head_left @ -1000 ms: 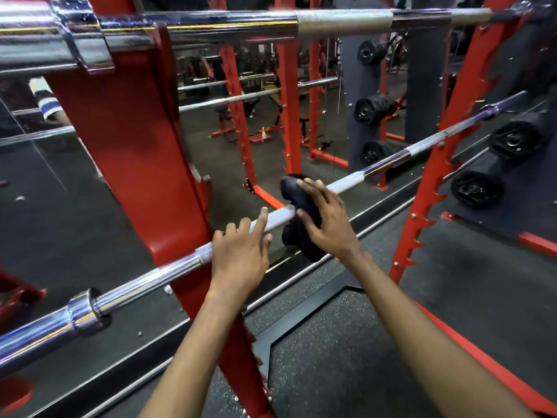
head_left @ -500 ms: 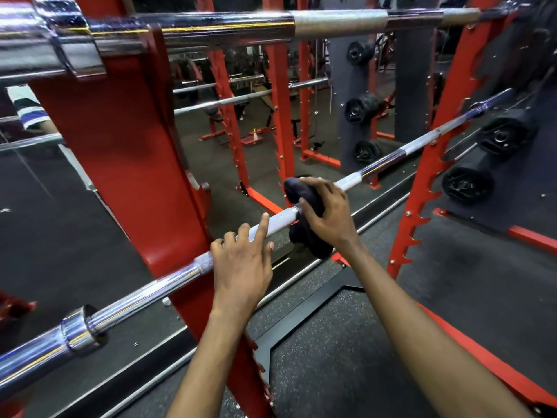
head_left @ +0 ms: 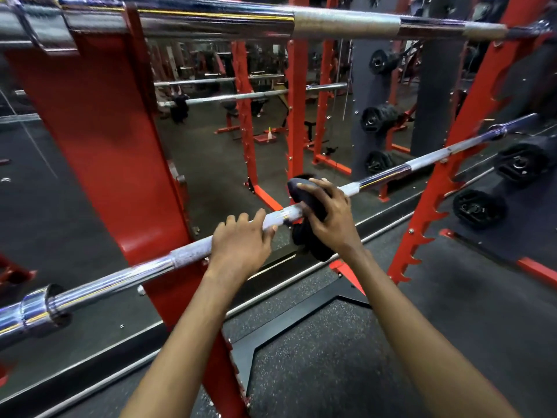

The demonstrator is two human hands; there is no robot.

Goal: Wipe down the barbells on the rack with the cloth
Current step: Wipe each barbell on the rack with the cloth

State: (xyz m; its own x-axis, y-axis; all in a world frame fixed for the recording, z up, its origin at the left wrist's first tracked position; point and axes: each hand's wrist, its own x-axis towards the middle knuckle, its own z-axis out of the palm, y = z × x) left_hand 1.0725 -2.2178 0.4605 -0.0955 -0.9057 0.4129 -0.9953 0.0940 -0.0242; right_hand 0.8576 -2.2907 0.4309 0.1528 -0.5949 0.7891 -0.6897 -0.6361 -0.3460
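Observation:
A chrome barbell (head_left: 388,176) runs diagonally across the red rack, from lower left to upper right. My left hand (head_left: 241,245) grips its knurled middle part. Just to the right, my right hand (head_left: 330,218) holds a dark cloth (head_left: 304,194) wrapped around the same bar, and part of the cloth hangs below it. A second barbell (head_left: 346,24) lies across the top of the view, above both hands.
Red rack uprights stand at left (head_left: 99,140) and right (head_left: 446,188), the right one with notched hooks. A mirror behind reflects more racks and bars. Black weight plates (head_left: 479,208) hang on pegs at right. Dark rubber flooring lies below.
The view has shifted a little. My right hand with the cloth has stayed close to the left hand on the bar, sliding slightly along it. The left hand keeps its hold.

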